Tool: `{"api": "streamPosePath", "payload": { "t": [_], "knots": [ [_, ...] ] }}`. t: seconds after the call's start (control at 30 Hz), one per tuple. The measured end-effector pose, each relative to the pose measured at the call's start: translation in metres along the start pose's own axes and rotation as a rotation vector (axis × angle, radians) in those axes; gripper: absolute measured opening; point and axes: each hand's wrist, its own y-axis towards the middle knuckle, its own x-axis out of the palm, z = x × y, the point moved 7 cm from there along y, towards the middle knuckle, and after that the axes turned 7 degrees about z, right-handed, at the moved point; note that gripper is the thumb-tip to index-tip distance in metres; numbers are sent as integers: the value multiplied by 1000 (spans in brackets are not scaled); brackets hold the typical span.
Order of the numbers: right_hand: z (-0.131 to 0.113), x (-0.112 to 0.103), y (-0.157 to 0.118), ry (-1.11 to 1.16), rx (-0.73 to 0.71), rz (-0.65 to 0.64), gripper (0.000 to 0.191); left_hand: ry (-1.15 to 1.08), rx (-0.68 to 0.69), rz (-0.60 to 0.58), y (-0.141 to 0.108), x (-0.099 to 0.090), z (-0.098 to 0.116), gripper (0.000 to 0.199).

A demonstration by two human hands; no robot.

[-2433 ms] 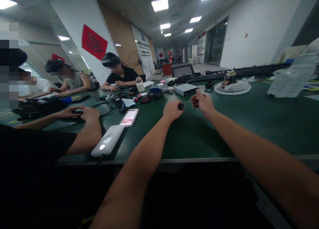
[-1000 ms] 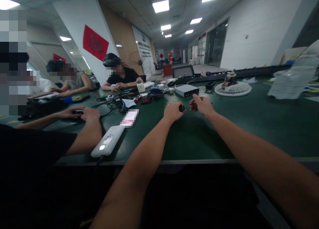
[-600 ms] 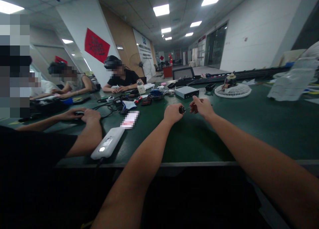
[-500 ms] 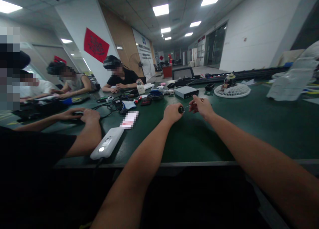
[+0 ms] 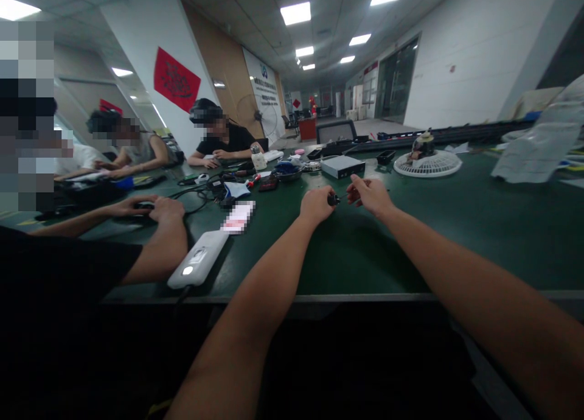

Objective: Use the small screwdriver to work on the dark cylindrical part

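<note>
My left hand [image 5: 316, 205] is closed around a small black round-ended part [image 5: 333, 199], most of it hidden in the fist. Between my two hands runs a thin metal shaft [image 5: 344, 196], its one end at the black part. My right hand [image 5: 370, 195] has its fingers curled in a pinch at the other end of this shaft; the fingers hide what kind of tool it is. Both hands hover over the green tabletop [image 5: 360, 255]. Just beyond them lies a grey metal box [image 5: 343, 166] like a disc drive.
A white fan grille with a motor [image 5: 427, 158] lies at the right, near a plastic-wrapped object [image 5: 536, 146]. Left of my arm are a white power bank-like device [image 5: 199, 259], a phone [image 5: 239, 216] and cables [image 5: 201, 195]. A co-worker's arm [image 5: 159, 243] rests at the left.
My hands keep nearly the same pose. The black part in my left hand has turned slightly, its round end facing me less. The whole view has shifted a little.
</note>
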Motion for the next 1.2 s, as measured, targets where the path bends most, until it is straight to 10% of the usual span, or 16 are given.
{"api": "streamPosePath", "payload": {
  "t": [0.47,0.7,0.87,1.03,1.2],
  "knots": [
    [0,-13,6,38,-31,139,28,13,-7,-33,0,2,-2,32],
    [12,6,7,-372,-201,-88,7,15,-121,-54,-3,7,-10,38],
    [20,19,0,-475,-270,-227,31,-20,-177,-32,-3,7,-12,37],
    [17,31,-12,-562,-326,-271,28,-212,-159,127,6,-24,3,26],
    [7,35,-17,-568,-396,-190,13,-566,122,188,3,-99,69,17]
  ]
}}
